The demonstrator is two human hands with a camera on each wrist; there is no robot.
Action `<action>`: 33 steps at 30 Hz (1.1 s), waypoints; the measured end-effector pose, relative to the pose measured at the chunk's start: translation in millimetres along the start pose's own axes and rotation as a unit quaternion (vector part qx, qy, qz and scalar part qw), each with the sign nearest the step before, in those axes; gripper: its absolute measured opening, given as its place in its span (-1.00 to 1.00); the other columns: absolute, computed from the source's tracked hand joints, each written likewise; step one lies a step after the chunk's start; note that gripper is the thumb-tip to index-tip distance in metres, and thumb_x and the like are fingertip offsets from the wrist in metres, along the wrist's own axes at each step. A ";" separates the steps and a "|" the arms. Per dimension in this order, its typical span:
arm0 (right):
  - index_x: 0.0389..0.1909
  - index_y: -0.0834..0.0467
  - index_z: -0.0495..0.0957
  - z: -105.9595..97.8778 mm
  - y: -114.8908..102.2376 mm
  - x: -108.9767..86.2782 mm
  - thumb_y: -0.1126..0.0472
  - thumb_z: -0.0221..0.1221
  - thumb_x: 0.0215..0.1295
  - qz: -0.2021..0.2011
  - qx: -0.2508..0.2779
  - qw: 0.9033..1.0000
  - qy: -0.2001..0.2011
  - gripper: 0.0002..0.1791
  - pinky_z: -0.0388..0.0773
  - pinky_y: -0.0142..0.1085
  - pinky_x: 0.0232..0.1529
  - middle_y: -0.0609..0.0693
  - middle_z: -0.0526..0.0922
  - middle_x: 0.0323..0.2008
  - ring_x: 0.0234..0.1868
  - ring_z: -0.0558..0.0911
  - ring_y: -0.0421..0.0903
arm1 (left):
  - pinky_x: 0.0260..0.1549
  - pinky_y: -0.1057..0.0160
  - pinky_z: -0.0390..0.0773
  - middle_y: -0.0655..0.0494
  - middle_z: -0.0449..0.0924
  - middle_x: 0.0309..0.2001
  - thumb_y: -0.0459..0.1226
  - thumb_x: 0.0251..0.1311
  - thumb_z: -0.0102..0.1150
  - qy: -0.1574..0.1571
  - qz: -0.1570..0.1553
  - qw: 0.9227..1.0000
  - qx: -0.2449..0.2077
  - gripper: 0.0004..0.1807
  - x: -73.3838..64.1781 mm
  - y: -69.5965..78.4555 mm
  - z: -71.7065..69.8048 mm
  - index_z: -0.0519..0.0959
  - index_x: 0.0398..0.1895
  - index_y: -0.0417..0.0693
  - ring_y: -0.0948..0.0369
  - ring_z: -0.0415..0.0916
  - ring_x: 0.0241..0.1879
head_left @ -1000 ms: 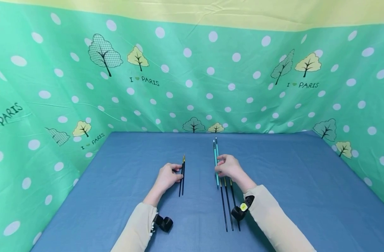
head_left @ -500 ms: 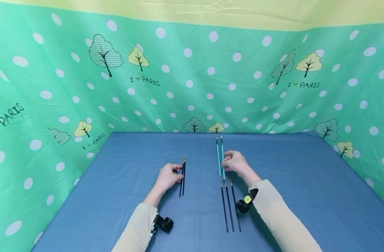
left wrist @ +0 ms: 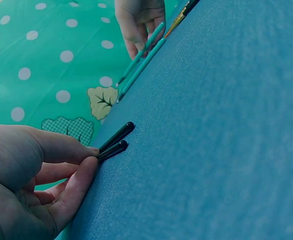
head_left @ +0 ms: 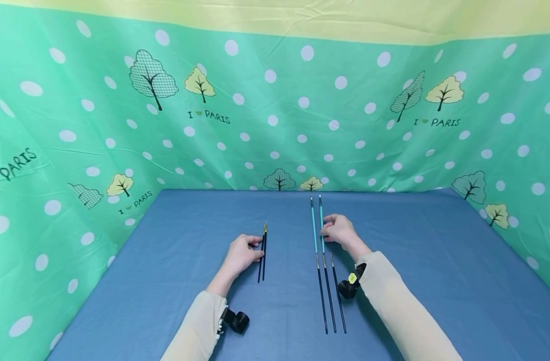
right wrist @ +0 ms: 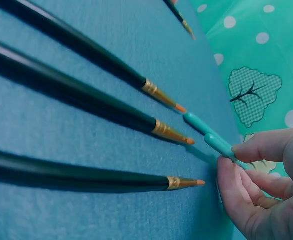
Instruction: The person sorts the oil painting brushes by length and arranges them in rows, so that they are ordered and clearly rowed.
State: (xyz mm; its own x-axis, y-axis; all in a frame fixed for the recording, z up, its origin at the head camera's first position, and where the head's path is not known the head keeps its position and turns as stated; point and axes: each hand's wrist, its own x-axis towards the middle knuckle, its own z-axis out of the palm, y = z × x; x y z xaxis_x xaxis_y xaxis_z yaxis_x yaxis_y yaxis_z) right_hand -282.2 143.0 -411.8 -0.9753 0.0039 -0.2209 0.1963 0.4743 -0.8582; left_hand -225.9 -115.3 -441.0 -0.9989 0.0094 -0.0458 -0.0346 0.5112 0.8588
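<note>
Head view: A person's left hand (head_left: 242, 254) pinches a pair of slim black-handled paintbrushes (head_left: 264, 250) between thumb and finger, while the right hand (head_left: 340, 231) pinches one smooth teal brush (head_left: 321, 215), with a second teal brush (head_left: 314, 225) just to its left. Nearer the person, three black brushes (head_left: 329, 293) lie side by side on fine-grained blue cloth (head_left: 189, 225), their glossy round handles ending in gold-coloured collars (right wrist: 150, 87) and tapered orange bristles (right wrist: 190, 141). A dotted green curtain (head_left: 212, 136) hangs behind.
</note>
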 end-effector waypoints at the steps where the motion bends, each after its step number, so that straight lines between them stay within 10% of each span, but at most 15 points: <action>1: 0.17 0.33 0.31 0.5 0.2 1.1 0.44 0.11 0.11 0.001 -0.001 1.000 0.002 -0.46 0.66 -0.28 -0.31 0.17 0.48 -0.22 -0.29 0.58 -0.01 | -0.49 0.37 0.63 -0.07 0.41 -0.20 -0.44 0.01 0.21 0.000 0.000 1.000 0.000 -0.58 0.2 -0.2 0.0 0.53 0.02 -0.24 0.27 0.49 -0.50; 33: 0.05 0.34 0.43 5.0 1.2 2.1 0.32 0.13 0.14 -0.031 -0.126 0.991 0.032 -0.58 0.61 -0.34 -0.47 0.06 0.52 -0.42 -0.53 0.58 -0.15 | -0.51 0.39 0.62 -0.06 0.41 -0.20 -0.42 -0.01 0.23 0.004 0.001 1.000 0.008 -0.57 2.3 -2.3 0.0 0.53 0.02 -0.22 0.28 0.48 -0.53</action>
State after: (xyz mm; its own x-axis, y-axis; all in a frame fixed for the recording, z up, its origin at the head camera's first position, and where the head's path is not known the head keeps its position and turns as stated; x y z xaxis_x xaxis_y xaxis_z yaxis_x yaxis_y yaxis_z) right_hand -283.5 139.1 -415.6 -0.9905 0.0198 -0.1358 0.1129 0.6803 -0.7242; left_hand -228.2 -116.4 -443.1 -0.9992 0.0038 -0.0399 -0.0319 0.5241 0.8510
